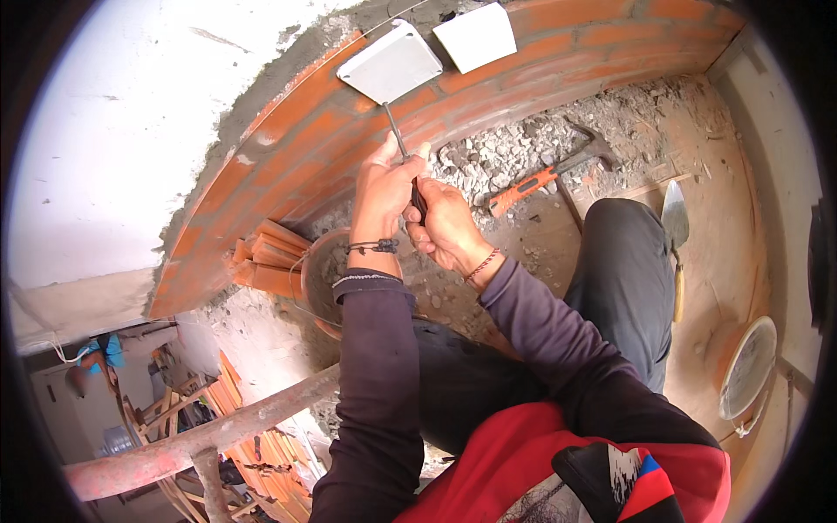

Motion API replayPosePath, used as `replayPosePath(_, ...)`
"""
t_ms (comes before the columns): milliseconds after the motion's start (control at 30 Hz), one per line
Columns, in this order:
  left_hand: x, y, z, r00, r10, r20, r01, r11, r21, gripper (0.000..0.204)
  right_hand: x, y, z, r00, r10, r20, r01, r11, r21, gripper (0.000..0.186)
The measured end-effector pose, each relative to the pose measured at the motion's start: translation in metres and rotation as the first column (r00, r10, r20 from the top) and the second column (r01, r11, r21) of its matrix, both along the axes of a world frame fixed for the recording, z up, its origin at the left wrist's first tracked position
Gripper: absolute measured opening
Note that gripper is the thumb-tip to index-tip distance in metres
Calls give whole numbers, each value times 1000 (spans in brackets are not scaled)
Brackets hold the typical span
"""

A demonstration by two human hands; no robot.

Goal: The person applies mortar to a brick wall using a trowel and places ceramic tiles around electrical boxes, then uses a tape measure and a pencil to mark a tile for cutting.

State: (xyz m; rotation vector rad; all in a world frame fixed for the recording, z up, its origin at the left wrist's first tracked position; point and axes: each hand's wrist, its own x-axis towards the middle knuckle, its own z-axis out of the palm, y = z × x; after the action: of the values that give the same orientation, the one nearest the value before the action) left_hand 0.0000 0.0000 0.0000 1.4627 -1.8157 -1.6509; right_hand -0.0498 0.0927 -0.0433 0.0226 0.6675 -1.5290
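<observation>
A screwdriver [396, 131] with a thin metal shaft and a dark handle points up toward the brick wall. Its tip meets the lower edge of a white rectangular cover plate [391, 66] on the wall; whether it sits in a screw is too small to tell. My left hand [380, 187] is closed around the shaft, steadying it with thumb and fingers. Below and to the right, my right hand [449, 222] grips the handle, which is mostly hidden by the fingers. A second white plate [478, 38] is mounted just right of the first.
Rubble [479, 161] lies along the wall's foot, with an orange-handled claw hammer [527, 190] on it. A trowel [675, 218] rests right of my knee. One bucket [324, 270] stands by stacked bricks [272, 253]; another bucket [750, 366] is at right. A wooden pole [218, 440] crosses lower left.
</observation>
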Motion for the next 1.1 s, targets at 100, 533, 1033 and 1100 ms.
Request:
replayPosePath(100, -4, 5, 6, 998, 48, 40, -47, 999, -28, 64, 0, 0, 6, 988, -9, 152, 9, 1000, 5, 33)
replayPosePath(533, -62, 12, 21, 727, 333, -601, -380, 923, 51, 60, -3, 43, -41, 976, -52, -211, 94, 977, 193, 29)
replayPosePath(1033, -85, -8, 13, 529, 474, -704, -503, 843, 190, 67, -40, 53, -60, 666, -142, -732, 253, 967, 43, 28)
replayPosePath(1100, -66, -29, 0, 587, 424, -690, -500, 860, 103, 78, -32, 54, -53, 720, -114, -684, 201, 979, 48, 28)
